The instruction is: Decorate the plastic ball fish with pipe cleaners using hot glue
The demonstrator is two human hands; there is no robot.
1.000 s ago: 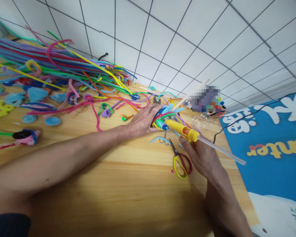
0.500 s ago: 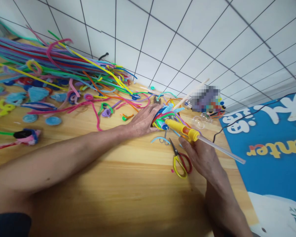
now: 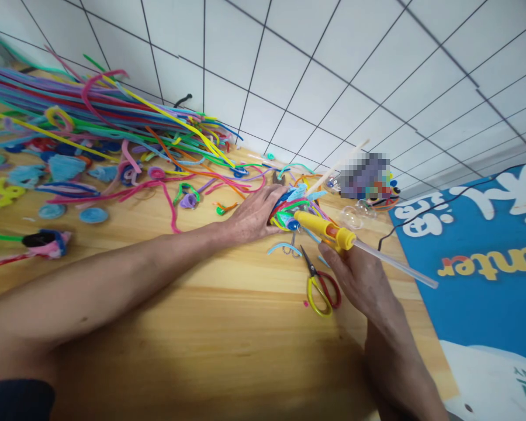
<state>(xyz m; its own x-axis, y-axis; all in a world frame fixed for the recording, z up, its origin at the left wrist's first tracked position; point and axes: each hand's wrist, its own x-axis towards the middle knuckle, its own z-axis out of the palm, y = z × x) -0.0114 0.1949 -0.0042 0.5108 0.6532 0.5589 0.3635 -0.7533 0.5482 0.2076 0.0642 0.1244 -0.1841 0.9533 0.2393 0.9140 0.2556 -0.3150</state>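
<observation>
My left hand (image 3: 259, 215) is closed around a bundle of coloured pipe cleaners (image 3: 289, 206), blue, red, green and yellow, with a pale stick (image 3: 337, 168) rising out of it. My right hand (image 3: 360, 270) grips a yellow hot glue gun (image 3: 322, 229), its tip at the bundle's near end. A clear glue stick (image 3: 397, 263) juts from the gun's back. Below the gun lie scissors (image 3: 319, 289) with one yellow and one red handle. A short light-blue pipe cleaner piece (image 3: 284, 248) rests close to my left hand. The fingertips of both hands are partly hidden.
Long pipe cleaners (image 3: 92, 111) heap along the tiled wall (image 3: 228, 52) at the left. Loose coloured pieces, among them light-blue discs (image 3: 93, 215), lie in front. Clear plastic balls (image 3: 354, 217) sit right of the bundle. A black cord (image 3: 414, 217) crosses a blue printed board (image 3: 473, 298).
Both hands, the bundle and the glue gun stay almost in place. The glue stick's rear end has shifted very slightly; the whole view has drifted a little.
</observation>
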